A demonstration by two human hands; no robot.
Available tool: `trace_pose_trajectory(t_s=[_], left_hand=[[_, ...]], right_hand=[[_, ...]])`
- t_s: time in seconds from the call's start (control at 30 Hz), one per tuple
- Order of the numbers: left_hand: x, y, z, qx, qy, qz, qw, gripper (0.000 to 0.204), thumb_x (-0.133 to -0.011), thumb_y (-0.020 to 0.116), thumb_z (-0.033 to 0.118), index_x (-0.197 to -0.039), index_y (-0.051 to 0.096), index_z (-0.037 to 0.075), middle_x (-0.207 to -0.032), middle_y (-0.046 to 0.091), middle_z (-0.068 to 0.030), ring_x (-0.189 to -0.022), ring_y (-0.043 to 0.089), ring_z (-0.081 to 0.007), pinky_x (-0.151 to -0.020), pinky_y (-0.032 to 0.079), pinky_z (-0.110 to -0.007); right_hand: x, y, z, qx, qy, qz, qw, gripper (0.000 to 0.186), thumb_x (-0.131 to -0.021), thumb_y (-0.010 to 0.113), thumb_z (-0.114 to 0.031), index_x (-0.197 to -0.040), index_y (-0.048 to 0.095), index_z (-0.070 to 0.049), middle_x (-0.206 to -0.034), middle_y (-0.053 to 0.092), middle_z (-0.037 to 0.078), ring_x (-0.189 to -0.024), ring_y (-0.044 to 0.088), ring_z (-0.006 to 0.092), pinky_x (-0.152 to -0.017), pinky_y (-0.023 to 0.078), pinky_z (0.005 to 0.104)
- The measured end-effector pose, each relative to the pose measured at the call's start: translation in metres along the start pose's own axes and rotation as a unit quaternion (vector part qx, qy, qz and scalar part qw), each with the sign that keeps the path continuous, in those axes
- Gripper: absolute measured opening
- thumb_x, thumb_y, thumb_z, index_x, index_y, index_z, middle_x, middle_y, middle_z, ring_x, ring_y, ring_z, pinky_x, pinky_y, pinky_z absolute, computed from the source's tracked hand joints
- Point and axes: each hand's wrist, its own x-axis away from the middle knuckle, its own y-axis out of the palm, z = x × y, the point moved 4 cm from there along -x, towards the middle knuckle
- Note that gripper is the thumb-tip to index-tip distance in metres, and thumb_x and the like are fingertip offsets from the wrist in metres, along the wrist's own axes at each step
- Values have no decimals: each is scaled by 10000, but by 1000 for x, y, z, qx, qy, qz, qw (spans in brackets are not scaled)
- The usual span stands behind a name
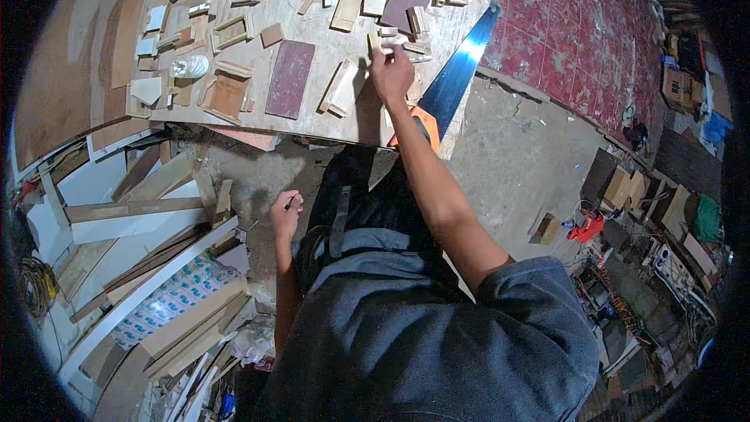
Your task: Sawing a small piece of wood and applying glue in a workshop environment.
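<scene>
Over the worktable (258,129), my right hand (393,74) reaches out with its fingers closed around a small pale piece of wood (374,43). Other small offcuts (410,47) lie just past the fingertips. A handsaw (457,70) with an orange handle (426,126) rests at the table's right edge, its handle partly under my right forearm. Left of that hand are a pale wooden block (339,90) and a maroon board (291,80). Low beside my leg, my left hand (287,217) is curled around something small and dark, too small to name.
Several small open wooden boxes (228,92) and a white spiral bulb (189,67) stand on the table's left. Planks and panels (141,211) pile up at the lower left. Tools and cables (625,297) clutter the right, beside a red painted surface (570,47).
</scene>
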Motion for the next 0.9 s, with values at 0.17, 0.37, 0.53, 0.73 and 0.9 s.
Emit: trace_pose_trajectory(t_s=[0.17, 0.37, 0.53, 0.73, 0.9], left_hand=[[3, -2, -8, 33, 4, 12, 999, 235, -944, 643, 199, -1103, 652, 26, -903, 709, -70, -707, 656, -137, -583, 492, -255], [5, 8, -24, 45, -11, 5, 999, 226, -942, 642, 189, -1103, 657, 31, -900, 708, -66, -733, 658, -131, -589, 498, -260], [-2, 15, -19, 70, 5, -8, 997, 239, -935, 651, 195, -1105, 656, 28, -895, 705, -64, -734, 655, -124, -589, 499, -261], [-8, 12, -17, 84, 8, 5, 996, 240, -941, 642, 203, -1110, 661, 34, -896, 707, -57, -719, 649, -122, -578, 492, -263], [-10, 14, -8, 85, -13, 4, 996, 243, -937, 648, 217, -1115, 664, 52, -908, 708, -56, -720, 658, -130, -579, 496, -251]], right_hand=[[-41, 9, 0, 97, -18, -63, 993, 240, -767, 737, -297, -913, 727, -106, -839, 683, 143, -777, 664, 332, -731, 520, 445], [-25, -1, 12, 206, -94, -144, 963, 289, -753, 767, -366, -985, 756, -193, -862, 692, 116, -817, 681, 315, -718, 540, 438], [-30, -1, 12, 234, -88, -162, 955, 290, -760, 745, -356, -956, 750, -142, -867, 693, 112, -814, 683, 326, -726, 542, 427], [-33, -9, 9, 219, -129, -135, 958, 226, -750, 753, -310, -851, 733, -109, -921, 677, 156, -775, 683, 352, -705, 552, 449], [-44, -5, -5, 185, -109, -119, 969, 349, -768, 745, -354, -987, 711, -84, -897, 675, 136, -840, 679, 331, -728, 538, 434]])
